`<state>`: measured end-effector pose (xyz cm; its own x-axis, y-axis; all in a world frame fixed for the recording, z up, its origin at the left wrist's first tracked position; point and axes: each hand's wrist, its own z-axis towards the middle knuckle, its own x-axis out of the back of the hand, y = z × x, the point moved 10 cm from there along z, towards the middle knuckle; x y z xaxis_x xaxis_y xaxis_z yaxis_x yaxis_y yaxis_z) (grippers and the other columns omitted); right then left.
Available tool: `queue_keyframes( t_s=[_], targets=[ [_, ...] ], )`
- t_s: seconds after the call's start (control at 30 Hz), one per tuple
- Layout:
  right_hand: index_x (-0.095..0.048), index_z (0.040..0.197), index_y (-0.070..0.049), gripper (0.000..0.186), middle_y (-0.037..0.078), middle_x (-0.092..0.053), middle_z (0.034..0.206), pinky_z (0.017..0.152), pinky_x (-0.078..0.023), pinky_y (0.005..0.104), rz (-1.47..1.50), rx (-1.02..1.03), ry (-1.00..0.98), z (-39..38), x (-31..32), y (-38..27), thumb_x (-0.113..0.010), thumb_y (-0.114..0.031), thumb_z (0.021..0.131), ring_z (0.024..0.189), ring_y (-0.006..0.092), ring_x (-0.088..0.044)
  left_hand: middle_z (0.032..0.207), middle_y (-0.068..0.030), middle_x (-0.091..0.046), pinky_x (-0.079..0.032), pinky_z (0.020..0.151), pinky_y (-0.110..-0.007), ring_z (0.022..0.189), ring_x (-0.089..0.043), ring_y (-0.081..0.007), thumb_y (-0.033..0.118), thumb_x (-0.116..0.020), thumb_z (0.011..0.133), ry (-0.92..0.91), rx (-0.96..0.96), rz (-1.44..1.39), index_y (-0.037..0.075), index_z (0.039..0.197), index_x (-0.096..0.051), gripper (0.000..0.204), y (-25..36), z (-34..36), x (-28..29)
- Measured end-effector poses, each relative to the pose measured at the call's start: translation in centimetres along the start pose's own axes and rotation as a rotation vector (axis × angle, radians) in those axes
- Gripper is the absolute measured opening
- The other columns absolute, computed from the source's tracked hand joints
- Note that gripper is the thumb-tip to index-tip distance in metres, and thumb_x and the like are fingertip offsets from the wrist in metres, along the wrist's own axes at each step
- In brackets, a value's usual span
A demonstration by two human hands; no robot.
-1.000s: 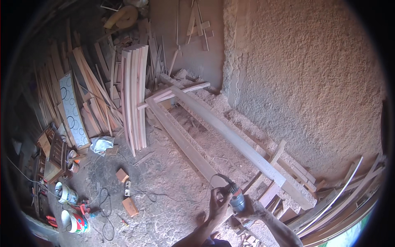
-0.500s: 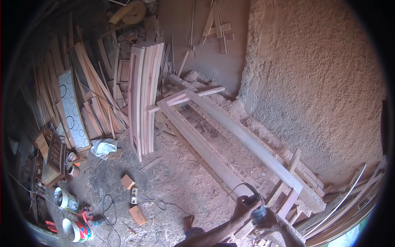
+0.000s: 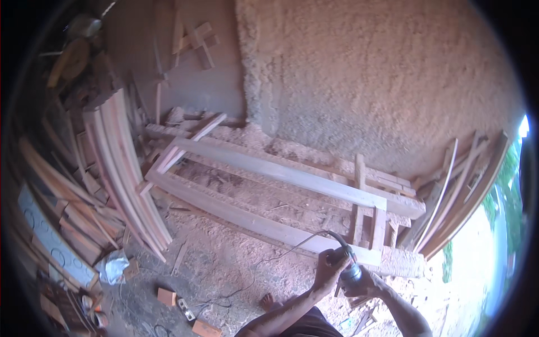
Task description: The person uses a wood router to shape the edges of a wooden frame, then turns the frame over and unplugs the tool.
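Note:
My left hand is wrapped round the dark upper part of a corded power tool, whose body is cylindrical and grey-blue. My right hand grips that body lower down, on the right. The cord arches up from the tool and trails left. Just behind the tool lies a long wooden frame of two pale boards with short crosspieces, set over dusty timber supports. The tool's working end is hard to make out, so I cannot tell whether it touches wood.
Curved planks stand stacked at left, near a white bag. Bricks and a power strip lie on the dusty floor. A rough wall backs the frame; strips lean beside a bright opening at right. My bare foot shows below.
My view has swung to the right, so the frame now runs more crosswise and the bright opening shows more. Both hands still hold the tool at the near side of the frame.

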<state>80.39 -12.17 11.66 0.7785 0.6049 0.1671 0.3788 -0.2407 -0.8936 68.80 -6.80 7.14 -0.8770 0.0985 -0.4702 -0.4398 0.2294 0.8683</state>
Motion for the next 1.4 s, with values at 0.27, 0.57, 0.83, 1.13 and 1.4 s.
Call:
queue_keyframes(
  t_s=[0.27, 0.57, 0.83, 1.13, 1.4],
  targets=[
    [-0.067, 0.117, -0.004, 0.052, 0.003, -0.073, 0.101, 0.085, -0.058, 0.0339, 0.284, 0.034, 0.251, -4.4, -0.5, 2.2, -0.093, -0.011, 0.073, 0.091, 0.0150, -0.070, 0.117, -0.0123, -0.074, -0.058, 0.094, -0.034, 0.104, -0.070, -0.0153, 0.020, -0.077, 0.101, -0.387, 0.121, -0.015, -0.006, 0.123, -0.061, 0.038, 0.6, -0.9, -6.0],
    [-0.059, 0.129, -0.008, 0.064, 0.003, -0.072, 0.109, 0.093, -0.058, 0.0339, 0.569, -0.091, 0.403, -9.4, -2.4, 7.0, -0.093, -0.003, 0.076, 0.101, 0.0147, -0.070, 0.125, -0.0101, -0.072, -0.059, 0.093, -0.037, 0.109, -0.071, -0.0221, 0.033, -0.071, 0.105, -0.365, 0.492, 0.198, 0.002, 0.138, -0.060, 0.046, -3.6, -2.7, 3.5],
    [-0.064, 0.123, -0.004, 0.062, 0.005, -0.070, 0.103, 0.082, -0.058, 0.0348, 0.817, -0.095, 0.728, -13.1, -7.2, 7.6, -0.093, -0.016, 0.070, 0.090, 0.0166, -0.069, 0.163, -0.0249, -0.041, -0.027, 0.125, -0.060, 0.153, -0.034, -0.0462, 0.033, -0.094, 0.074, -0.158, -0.381, 1.762, 0.007, 0.158, -0.041, 0.103, 7.5, 6.3, 24.8],
    [-0.067, 0.119, 0.000, 0.062, 0.007, -0.070, 0.099, 0.081, -0.055, 0.0359, 0.832, -0.119, 1.173, -13.3, -16.6, 8.3, -0.083, -0.023, 0.064, 0.087, 0.0192, -0.068, 0.143, -0.0175, -0.056, -0.037, 0.117, -0.062, 0.137, -0.049, -0.0423, 0.036, -0.093, 0.071, -0.584, -0.468, 2.000, 0.016, 0.159, -0.042, 0.104, 8.0, 16.1, 29.8],
    [-0.069, 0.115, -0.001, 0.059, 0.006, -0.070, 0.096, 0.080, -0.055, 0.0346, 0.939, -0.153, 1.334, -14.4, -21.1, 7.1, -0.082, -0.024, 0.062, 0.085, 0.0186, -0.068, 0.128, -0.0171, -0.066, -0.052, 0.100, -0.057, 0.118, -0.063, -0.0426, 0.016, -0.077, 0.080, -0.730, -0.597, 1.942, 0.017, 0.153, -0.052, 0.077, 16.3, 15.0, 24.7]
  ],
)
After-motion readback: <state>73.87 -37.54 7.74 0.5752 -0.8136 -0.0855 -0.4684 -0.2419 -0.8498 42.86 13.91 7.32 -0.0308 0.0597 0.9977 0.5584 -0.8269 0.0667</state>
